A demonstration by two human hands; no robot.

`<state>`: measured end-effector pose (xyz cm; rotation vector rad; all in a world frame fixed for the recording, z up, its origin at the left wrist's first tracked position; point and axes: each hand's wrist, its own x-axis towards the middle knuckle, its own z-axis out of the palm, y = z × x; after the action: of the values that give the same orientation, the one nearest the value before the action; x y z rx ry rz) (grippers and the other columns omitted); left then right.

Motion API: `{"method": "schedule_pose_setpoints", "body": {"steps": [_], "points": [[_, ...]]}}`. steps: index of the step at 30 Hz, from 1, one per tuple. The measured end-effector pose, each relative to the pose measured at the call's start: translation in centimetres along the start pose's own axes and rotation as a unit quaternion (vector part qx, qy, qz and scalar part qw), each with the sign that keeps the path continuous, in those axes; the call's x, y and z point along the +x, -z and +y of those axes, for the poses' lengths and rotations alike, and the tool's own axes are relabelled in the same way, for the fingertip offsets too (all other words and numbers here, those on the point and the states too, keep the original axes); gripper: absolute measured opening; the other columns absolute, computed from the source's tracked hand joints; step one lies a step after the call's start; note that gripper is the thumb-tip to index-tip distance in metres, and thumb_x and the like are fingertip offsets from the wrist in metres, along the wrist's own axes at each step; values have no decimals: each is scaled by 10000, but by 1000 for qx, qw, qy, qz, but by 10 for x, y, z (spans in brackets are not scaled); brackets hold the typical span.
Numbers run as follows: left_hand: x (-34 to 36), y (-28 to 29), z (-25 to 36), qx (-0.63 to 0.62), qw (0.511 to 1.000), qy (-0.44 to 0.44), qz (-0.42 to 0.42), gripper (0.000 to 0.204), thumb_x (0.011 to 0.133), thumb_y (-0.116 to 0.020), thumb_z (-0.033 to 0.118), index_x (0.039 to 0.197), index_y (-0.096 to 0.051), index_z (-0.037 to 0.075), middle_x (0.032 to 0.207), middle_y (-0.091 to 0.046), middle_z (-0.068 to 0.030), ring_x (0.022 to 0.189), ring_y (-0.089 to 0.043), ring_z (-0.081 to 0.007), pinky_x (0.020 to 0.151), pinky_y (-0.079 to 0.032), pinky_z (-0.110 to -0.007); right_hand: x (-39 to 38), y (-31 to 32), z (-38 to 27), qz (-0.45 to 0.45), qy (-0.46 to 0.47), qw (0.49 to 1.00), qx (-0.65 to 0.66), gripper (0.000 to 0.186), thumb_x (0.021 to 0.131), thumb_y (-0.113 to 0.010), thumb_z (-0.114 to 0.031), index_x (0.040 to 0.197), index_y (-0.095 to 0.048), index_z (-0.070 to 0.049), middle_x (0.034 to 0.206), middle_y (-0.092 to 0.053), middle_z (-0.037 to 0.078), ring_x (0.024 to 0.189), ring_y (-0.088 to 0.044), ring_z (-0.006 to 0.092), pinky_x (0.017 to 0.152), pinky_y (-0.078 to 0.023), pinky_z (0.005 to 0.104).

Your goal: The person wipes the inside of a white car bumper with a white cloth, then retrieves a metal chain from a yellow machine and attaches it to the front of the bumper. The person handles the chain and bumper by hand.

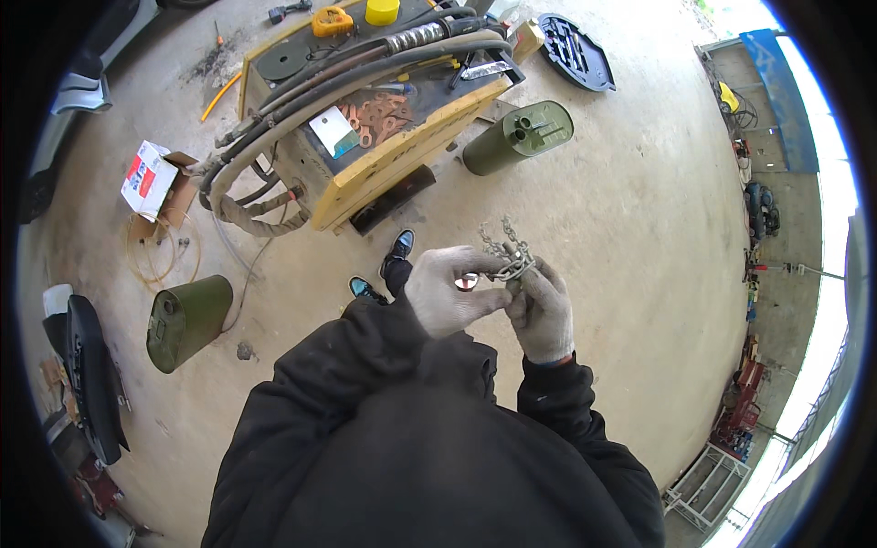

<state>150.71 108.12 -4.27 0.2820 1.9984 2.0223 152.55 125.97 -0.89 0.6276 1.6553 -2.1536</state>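
In front of my chest I hold a metal chain [517, 265] between both hands, which wear light grey work gloves. Thumb and forefinger of my left hand [448, 292] close on the chain from the left. A small round white and red patch shows in the gap between them; I cannot make out what it is. My right hand [546, 315] grips the chain from the other side with its fingers bent. Loose links stick up above the fingertips, along with a short metal pin-like piece. The gloves hide part of the chain.
Ahead stands a yellow-edged machine [402, 146] with thick cables, copper lugs [376, 117] and tools on top. Green metal canisters stand to its right [498, 151] and at left [196, 315]. A torn carton [151, 183] and a black tool case [577, 53] lie on the concrete floor.
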Motion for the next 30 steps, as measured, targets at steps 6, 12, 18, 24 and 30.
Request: {"method": "schedule_pose_setpoints", "body": {"steps": [6,12,18,24,30], "points": [[-6,5,34,-78,997,-23,-6,147,808,-736,59,929,-727,-25,830,-710,-92,722,-629,-119,677,-499,-268,-5,-6,0,-49,95,994,-2,184,927,-572,-102,1039,-602,40,728,-539,-23,577,-429,33,521,-345,183],[-21,46,59,-64,997,20,-39,160,867,-720,120,906,-719,-35,750,-684,-79,675,-623,-123,641,-501,-287,8,-26,-10,-121,124,982,-70,184,910,-649,-125,1019,-651,23,726,-598,8,577,-497,49,506,-367,188],[-42,44,45,36,996,-29,79,169,918,-567,89,982,-660,-37,747,-621,-75,660,-579,-143,596,-461,-284,32,-37,-2,-211,47,976,20,171,934,-651,-138,1017,-654,12,796,-656,36,612,-572,82,539,-443,204],[-67,60,1,-143,975,143,96,247,926,-584,172,1086,-622,-12,792,-594,-9,624,-471,-60,552,-356,-212,36,-46,31,-204,34,967,-146,157,904,-692,-118,975,-666,19,837,-671,41,718,-578,61,632,-470,212],[-86,48,-47,-113,981,141,75,229,954,-601,222,1040,-628,12,808,-580,11,681,-480,-52,596,-366,-213,34,-47,43,-231,-66,941,-236,160,911,-678,-124,938,-643,31,786,-652,45,685,-582,79,617,-479,230]]}}
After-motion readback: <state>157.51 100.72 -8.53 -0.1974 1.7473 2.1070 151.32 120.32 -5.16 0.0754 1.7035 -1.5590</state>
